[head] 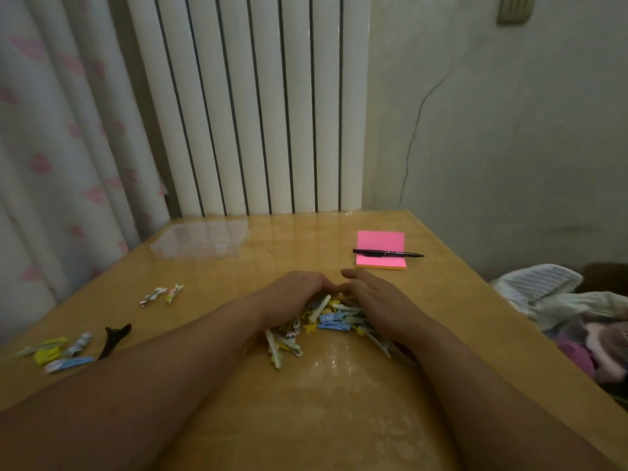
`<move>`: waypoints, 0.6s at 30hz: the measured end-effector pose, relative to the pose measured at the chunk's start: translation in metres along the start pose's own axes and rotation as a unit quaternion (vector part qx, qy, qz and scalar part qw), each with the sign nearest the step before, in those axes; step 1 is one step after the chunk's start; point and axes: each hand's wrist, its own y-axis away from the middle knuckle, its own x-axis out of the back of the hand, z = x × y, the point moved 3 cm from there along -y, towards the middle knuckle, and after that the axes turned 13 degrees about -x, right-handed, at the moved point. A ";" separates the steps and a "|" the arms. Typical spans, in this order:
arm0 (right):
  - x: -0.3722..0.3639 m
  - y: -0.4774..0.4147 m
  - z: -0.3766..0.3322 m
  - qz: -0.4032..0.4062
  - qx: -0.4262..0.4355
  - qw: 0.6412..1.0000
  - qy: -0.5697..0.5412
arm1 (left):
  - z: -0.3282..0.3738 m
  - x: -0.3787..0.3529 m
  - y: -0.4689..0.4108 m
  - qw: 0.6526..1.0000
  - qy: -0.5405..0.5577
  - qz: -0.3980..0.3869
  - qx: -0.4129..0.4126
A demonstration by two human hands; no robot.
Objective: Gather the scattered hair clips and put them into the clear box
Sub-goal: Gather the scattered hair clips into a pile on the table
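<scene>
A glossy yellow-brown worktop (339, 419) stands in a dim room corner, with a white ribbed radiator (251, 107) behind its far edge, a pale curtain (61, 147) with pink shapes to the left and a cracked plain wall to the right. A heap of clothes (560, 300) lies beyond the right edge. At the far left of the worktop sits the clear box (200, 241), low, flat and divided into compartments; it is blurred and I cannot tell what it holds. At the far right a pink sticky pad (380, 241) lies with a black pen (387, 253) across it. Most of the clips are in a pile of hair clips (326, 321) at the middle, well apart from the box. Two loose clips (161, 295) lie left of it, and at the near left edge are a black clip (114, 339) and a small cluster of clips (57, 350) in yellow, blue and white. Both forearms reach in from the near side. The left hand (295, 290) has its fingers curled over the far left of the pile, gripping it. The right hand (377, 300) presses against the pile's right side with fingers nearly straight and thumb out, its fingertips meeting the left hand's at the far side.
</scene>
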 end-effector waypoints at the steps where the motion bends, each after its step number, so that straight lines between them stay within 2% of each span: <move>1: -0.003 0.007 -0.003 -0.014 0.001 1.000 -0.005 | 0.003 0.003 0.011 1.000 0.003 0.001 0.006; 4: -0.016 0.027 -0.018 -0.040 0.030 0.998 -0.024 | 0.010 0.013 0.047 0.998 0.025 0.044 0.035; 6: -0.018 0.037 -0.025 -0.060 0.011 0.993 -0.104 | 0.005 0.024 0.075 0.984 0.059 0.143 0.084; 8: -0.013 0.041 -0.021 -0.015 -0.011 0.988 -0.150 | 0.000 0.031 0.107 0.960 0.067 0.236 0.136; 9: -0.009 0.043 -0.017 0.027 -0.015 0.993 -0.111 | -0.001 0.029 0.121 0.955 0.056 0.243 0.160; 10: -0.009 0.046 -0.015 0.055 -0.017 0.997 -0.047 | 0.001 0.026 0.133 0.959 0.037 0.217 0.181; 12: -0.021 0.056 -0.013 0.058 -0.024 0.992 0.106 | 0.011 0.016 0.142 0.968 -0.005 0.137 0.208; 13: -0.030 0.062 -0.017 0.050 -0.026 0.987 0.153 | 0.016 0.011 0.141 0.970 -0.011 0.123 0.210; 16: -0.062 0.074 -0.044 0.024 0.000 0.986 0.166 | 0.034 -0.005 0.130 0.976 -0.004 0.131 0.171; 18: -0.071 0.073 -0.054 0.030 -0.012 0.996 0.083 | 0.040 -0.011 0.128 0.976 -0.041 0.162 0.140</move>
